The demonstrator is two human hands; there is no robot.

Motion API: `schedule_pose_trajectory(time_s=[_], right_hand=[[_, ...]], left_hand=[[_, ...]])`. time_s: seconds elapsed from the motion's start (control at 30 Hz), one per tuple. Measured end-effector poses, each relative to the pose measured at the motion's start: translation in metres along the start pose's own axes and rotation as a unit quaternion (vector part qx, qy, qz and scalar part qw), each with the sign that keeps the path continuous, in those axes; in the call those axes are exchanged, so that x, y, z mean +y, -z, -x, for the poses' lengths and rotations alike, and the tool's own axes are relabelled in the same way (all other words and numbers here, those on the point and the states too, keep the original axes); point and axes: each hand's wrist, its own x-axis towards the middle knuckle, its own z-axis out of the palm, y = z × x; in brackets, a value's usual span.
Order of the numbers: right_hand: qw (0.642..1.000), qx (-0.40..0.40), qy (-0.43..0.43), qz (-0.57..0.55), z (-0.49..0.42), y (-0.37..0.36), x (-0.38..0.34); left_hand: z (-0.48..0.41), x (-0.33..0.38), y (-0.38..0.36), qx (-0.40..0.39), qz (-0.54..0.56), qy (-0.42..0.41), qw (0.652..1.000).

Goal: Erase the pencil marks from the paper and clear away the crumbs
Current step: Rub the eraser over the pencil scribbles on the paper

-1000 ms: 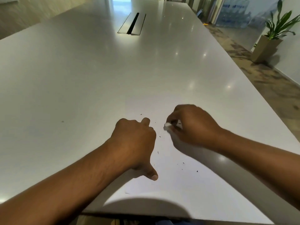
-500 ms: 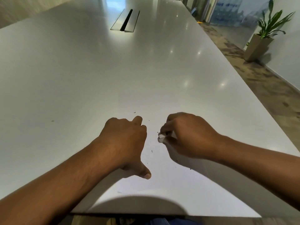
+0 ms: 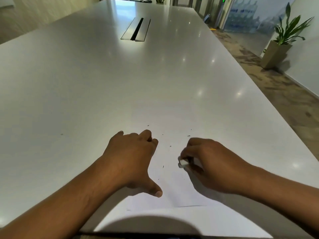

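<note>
The paper (image 3: 172,192) is a white sheet that lies flat on the white table, close to its near edge, and it is hard to tell from the surface except at its lower edge and lower left corner. The eraser (image 3: 183,163) is a small white block, a little blurred, pinched at the fingertips of a hand and standing low over the right half of the sheet; I cannot tell if it touches. The crumbs (image 3: 170,146) are tiny dark specks scattered over the upper and middle part of the sheet, most of them left of and beyond the eraser.
</note>
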Motion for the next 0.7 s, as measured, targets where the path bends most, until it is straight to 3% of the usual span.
schedule_pose_trajectory(time_s=[0.13, 0.47, 0.7], right_hand=[[0.998, -0.033, -0.031, -0.045, 0.004, 0.010, 0.008], [0.980, 0.147, -0.103, -0.087, -0.077, 0.010, 0.016], [0.985, 0.113, -0.127, 0.019, -0.105, -0.009, 0.018]], left_hand=[[0.001, -0.002, -0.004, 0.010, 0.021, -0.006, 1.000], [0.000, -0.003, -0.005, 0.015, 0.013, -0.021, 1.000], [-0.002, -0.005, -0.007, 0.005, 0.004, -0.024, 1.000]])
